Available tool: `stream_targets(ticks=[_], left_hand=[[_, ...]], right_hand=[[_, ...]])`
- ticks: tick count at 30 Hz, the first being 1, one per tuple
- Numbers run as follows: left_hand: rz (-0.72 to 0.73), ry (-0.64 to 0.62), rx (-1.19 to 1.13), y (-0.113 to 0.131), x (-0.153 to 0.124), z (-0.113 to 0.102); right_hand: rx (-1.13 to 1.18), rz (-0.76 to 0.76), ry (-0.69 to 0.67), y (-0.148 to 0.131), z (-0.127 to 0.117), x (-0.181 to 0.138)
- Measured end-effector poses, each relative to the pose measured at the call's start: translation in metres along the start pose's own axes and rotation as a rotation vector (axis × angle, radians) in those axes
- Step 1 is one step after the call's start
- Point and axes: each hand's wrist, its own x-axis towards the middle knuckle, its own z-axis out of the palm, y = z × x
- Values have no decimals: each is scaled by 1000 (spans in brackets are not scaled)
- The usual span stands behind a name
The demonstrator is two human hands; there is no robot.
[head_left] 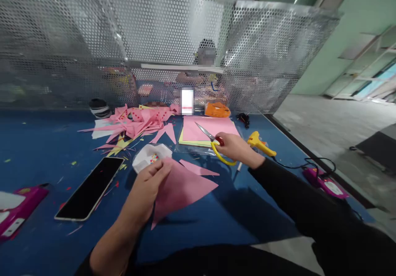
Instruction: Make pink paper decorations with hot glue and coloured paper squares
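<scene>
over the near middle of the blue table (102,243), the pink paper (185,191) hangs from the left hand (148,189), whose thumb and fingers are pinched narrow on its upper left edge. from where i stand, the right hand (236,148) is farther out and to the right, closed around the handles of the scissors (206,132), with the yellow loop dangling below it; how the fingers sit in the red loop i can't tell. what matters is how these two lie: the scissors are beyond the paper and apart from it, their blades aimed forward and left, over the stack of sheets (213,124), so they point away from the paper rather than at it. the paper's longest side slants from a sharp corner low on the left up to another on the right, and that right corner is the part nearest the right hand. the left hand is the one touching it. the piece looks thin, roughly three-cornered and plain, a little darker toward the middle, and it seems lifted, with a shadow under its lower edge. just beyond it a slim pink strip (198,168) lies on the table.
</scene>
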Motion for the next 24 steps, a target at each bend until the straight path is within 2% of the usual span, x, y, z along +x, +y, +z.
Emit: stream_targets(ticks=[5, 9, 14, 16, 18, 21, 24], left_hand=[[70, 129, -49, 4, -23, -23], [92, 218, -31, 4, -33, -35], [76, 248, -19, -7, -27, -44], [60, 215, -39, -11, -25, -46], [59, 168, -41, -14, -25, -47], [76, 106, -21, -16, -27, -49], [68, 95, -43, -18, -29, -49]], right_hand=[[-184, 18, -4, 11, 22, 51], [-286, -11, -58, 16, 27, 57], [-293, -141, -89, -10, 17, 25], [-239, -304, -178, -29, 19, 4], [-251, -421, -228, -46, 27, -16], [-349, -477, -239, -63, 46, -35], [-421, -497, -227, -69, 57, -38]])
